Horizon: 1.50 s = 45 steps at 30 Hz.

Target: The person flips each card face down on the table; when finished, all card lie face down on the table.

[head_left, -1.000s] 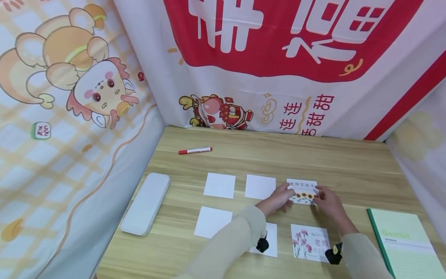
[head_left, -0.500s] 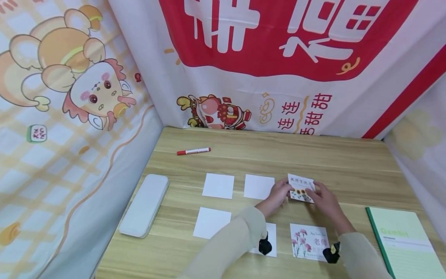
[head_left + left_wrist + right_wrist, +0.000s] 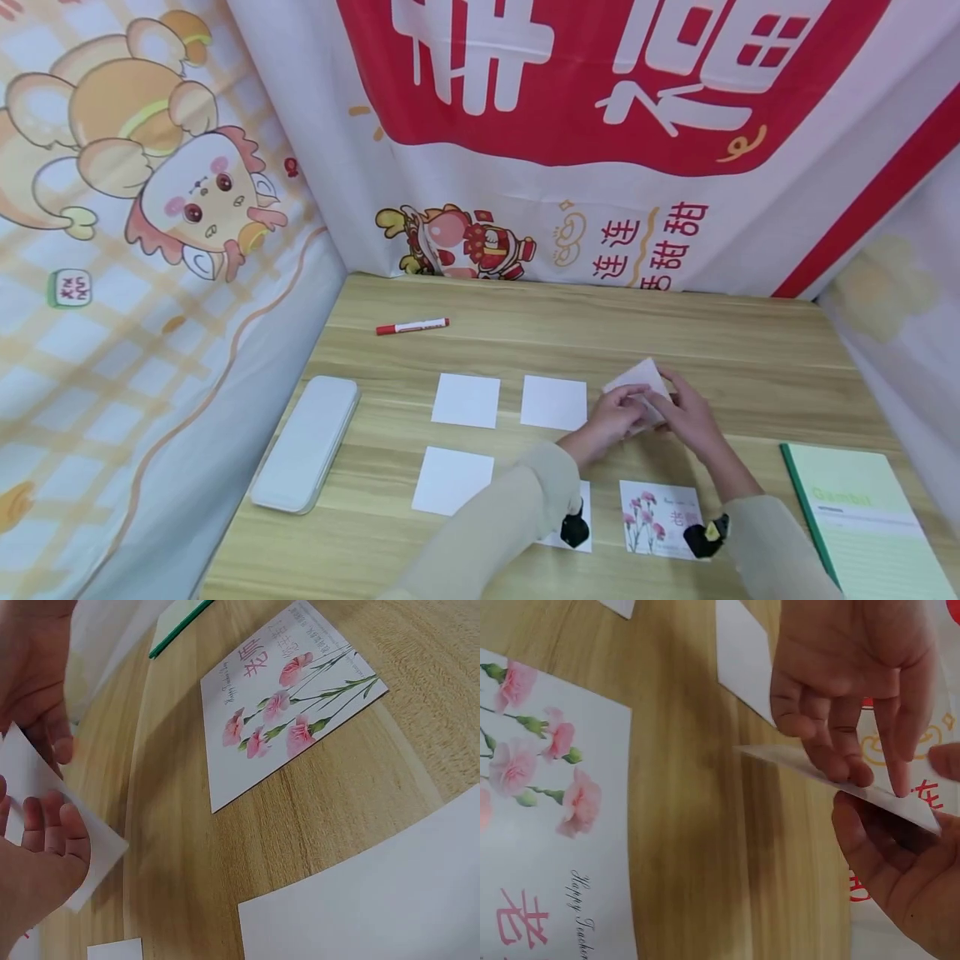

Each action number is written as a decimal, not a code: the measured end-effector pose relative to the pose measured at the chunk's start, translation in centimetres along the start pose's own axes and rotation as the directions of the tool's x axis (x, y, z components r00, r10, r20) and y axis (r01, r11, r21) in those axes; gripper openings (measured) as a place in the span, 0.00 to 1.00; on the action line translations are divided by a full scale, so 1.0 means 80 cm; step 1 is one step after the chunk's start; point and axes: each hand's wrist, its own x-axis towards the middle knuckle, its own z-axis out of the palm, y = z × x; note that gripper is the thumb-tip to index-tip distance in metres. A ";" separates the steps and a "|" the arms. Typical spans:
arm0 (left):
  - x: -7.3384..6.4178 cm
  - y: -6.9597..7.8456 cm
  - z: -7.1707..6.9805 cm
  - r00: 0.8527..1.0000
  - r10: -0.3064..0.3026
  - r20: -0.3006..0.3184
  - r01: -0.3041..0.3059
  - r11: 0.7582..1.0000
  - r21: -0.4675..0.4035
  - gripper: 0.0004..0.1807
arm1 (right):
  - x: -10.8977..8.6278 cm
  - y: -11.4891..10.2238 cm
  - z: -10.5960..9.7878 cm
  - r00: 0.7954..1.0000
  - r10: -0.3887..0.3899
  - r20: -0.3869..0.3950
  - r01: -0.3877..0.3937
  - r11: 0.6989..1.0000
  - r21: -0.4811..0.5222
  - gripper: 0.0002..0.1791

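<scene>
Both hands hold a white card (image 3: 637, 379) tilted above the table, a plain side showing in the head view. My left hand (image 3: 611, 421) holds its left part, with fingertips against the card in the right wrist view. My right hand (image 3: 686, 412) pinches the right part, its thumb on the near face and other fingers behind. In the left wrist view the card (image 3: 97, 832) slants down past the left fingers. Below lies a carnation card (image 3: 652, 521) with pink flowers and Chinese writing, partly covered by the black device on the right wrist.
Several blank white cards lie in rows to the left, such as the upper left card (image 3: 466, 400). A red and white marker (image 3: 412, 326) is behind them. A white case (image 3: 306, 444) rests at the left edge, a green notebook (image 3: 862, 517) at the right.
The sunflower card was lying flat between both hands. It has been lifted and turned over, so its printed face no longer shows in the head view.
</scene>
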 end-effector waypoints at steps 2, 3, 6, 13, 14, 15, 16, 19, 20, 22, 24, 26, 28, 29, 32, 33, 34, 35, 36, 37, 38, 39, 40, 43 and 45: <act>-0.001 -0.001 0.000 1.000 0.009 0.004 -0.009 1.000 0.014 0.20 | -0.003 -0.004 -0.003 0.999 -0.017 -0.039 0.017 1.000 0.017 0.29; -0.001 -0.001 -0.001 1.000 0.014 0.004 -0.014 1.000 0.015 0.20 | -0.005 -0.005 -0.006 0.998 -0.023 -0.058 0.025 0.999 0.021 0.28; -0.002 -0.002 -0.006 1.000 0.015 -0.019 -0.014 0.999 0.048 0.20 | -0.011 -0.009 -0.014 0.994 -0.034 -0.104 0.038 0.999 0.034 0.28; -0.001 -0.009 -0.022 0.997 -0.001 -0.078 0.009 0.995 0.103 0.26 | -0.021 -0.006 -0.035 0.983 -0.101 -0.153 0.111 0.992 0.057 0.30; 0.000 -0.010 -0.024 0.996 -0.005 -0.084 0.014 0.995 0.101 0.26 | -0.023 -0.003 -0.037 0.983 -0.107 -0.150 0.118 0.991 0.064 0.30; 0.000 -0.010 -0.026 0.996 -0.006 -0.086 0.015 0.995 0.097 0.26 | -0.023 0.001 -0.039 0.983 -0.109 -0.147 0.120 0.991 0.065 0.30; 0.000 -0.010 -0.027 0.996 -0.004 -0.087 0.012 0.996 0.093 0.26 | -0.024 0.004 -0.041 0.983 -0.112 -0.144 0.124 0.989 0.077 0.30; -0.001 -0.009 -0.032 0.996 0.006 -0.092 0.003 0.996 0.090 0.26 | -0.023 0.017 -0.044 0.987 -0.107 -0.122 0.122 0.985 0.124 0.29; -0.001 -0.009 -0.034 0.996 0.010 -0.092 -0.002 0.996 0.094 0.27 | -0.022 0.022 -0.045 0.989 -0.101 -0.112 0.117 0.983 0.144 0.29; -0.001 -0.010 -0.036 0.996 0.016 -0.091 -0.008 0.996 0.087 0.27 | -0.021 0.031 -0.047 0.992 -0.096 -0.087 0.110 0.979 0.174 0.28; -0.002 -0.010 -0.039 0.995 0.024 -0.093 -0.016 0.996 0.091 0.27 | -0.020 0.041 -0.049 0.994 -0.093 -0.056 0.102 0.977 0.186 0.28; -0.002 -0.010 -0.041 0.995 0.032 -0.095 -0.023 0.996 0.092 0.27 | -0.020 0.049 -0.051 0.996 -0.085 -0.025 0.088 0.979 0.184 0.28; -0.002 -0.010 -0.043 0.994 0.040 -0.098 -0.030 0.995 0.098 0.27 | -0.019 0.057 -0.052 0.997 -0.080 -0.001 0.079 0.981 0.179 0.27; -0.002 -0.011 -0.044 0.994 0.044 -0.100 -0.033 0.994 0.104 0.27 | -0.019 0.060 -0.053 0.997 -0.076 0.010 0.073 0.981 0.179 0.27; -0.001 -0.013 -0.045 0.994 0.052 -0.095 -0.039 0.991 0.128 0.27 | -0.017 0.071 -0.054 0.997 -0.057 0.046 0.047 0.977 0.209 0.27; -0.001 -0.014 -0.045 0.994 0.051 -0.092 -0.038 0.990 0.139 0.27 | -0.016 0.075 -0.055 0.997 -0.050 0.056 0.036 0.975 0.219 0.26; -0.001 -0.015 -0.046 0.995 0.050 -0.087 -0.036 0.988 0.151 0.27 | -0.015 0.079 -0.055 0.997 -0.040 0.066 0.024 0.973 0.231 0.27; -0.001 -0.016 -0.046 0.996 0.047 -0.082 -0.033 0.986 0.161 0.27 | -0.014 0.083 -0.055 0.997 -0.031 0.075 0.012 0.971 0.239 0.27; -0.002 -0.017 -0.046 0.996 0.046 -0.080 -0.032 0.985 0.168 0.27 | -0.013 0.086 -0.055 0.996 -0.027 0.085 0.005 0.969 0.245 0.27; -0.002 -0.018 -0.046 0.996 0.046 -0.076 -0.032 0.984 0.176 0.27 | -0.012 0.089 -0.055 0.996 -0.022 0.090 -0.001 0.969 0.248 0.27; -0.002 -0.019 -0.046 0.996 0.047 -0.073 -0.033 0.983 0.181 0.27 | -0.012 0.092 -0.055 0.995 -0.018 0.094 -0.006 0.968 0.252 0.27; -0.002 -0.021 -0.046 0.996 0.047 -0.073 -0.033 0.982 0.184 0.27 | -0.011 0.094 -0.055 0.995 -0.016 0.096 -0.009 0.968 0.251 0.28; -0.002 -0.022 -0.046 0.996 0.048 -0.071 -0.035 0.982 0.185 0.27 | -0.010 0.096 -0.055 0.995 -0.018 0.100 -0.009 0.965 0.262 0.28; 0.000 -0.026 -0.046 0.996 0.056 -0.070 -0.042 0.981 0.191 0.27 | -0.008 0.102 -0.054 0.995 0.009 0.102 -0.036 0.963 0.266 0.28; 0.000 -0.027 -0.046 0.996 0.057 -0.067 -0.043 0.980 0.195 0.27 | -0.006 0.104 -0.053 0.995 0.026 0.101 -0.051 0.965 0.257 0.28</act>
